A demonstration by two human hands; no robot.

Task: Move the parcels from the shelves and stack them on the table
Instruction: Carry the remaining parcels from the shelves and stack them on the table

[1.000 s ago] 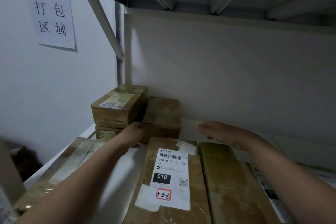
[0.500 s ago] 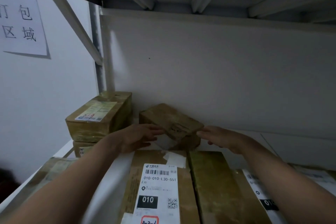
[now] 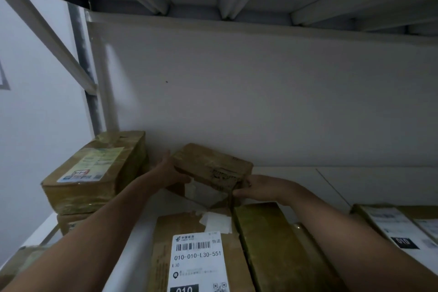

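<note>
White shelf (image 3: 369, 182) — brown taped parcels (image 3: 267, 239) on it.

The small parcel (image 3: 213, 168) is at mid-frame, tilted, just before the back panel (image 3: 260, 102). The left hand (image 3: 166, 173) grips its left end and the right hand (image 3: 258, 187) its right end. To its left, an upper parcel (image 3: 94, 173) lies on a lower parcel (image 3: 71, 223). Below it in the frame, a labelled parcel (image 3: 196, 256) and a long parcel (image 3: 267, 244) lie side by side on the shelf board (image 3: 296, 178). Another parcel (image 3: 391, 227) lies at lower right.
</note>
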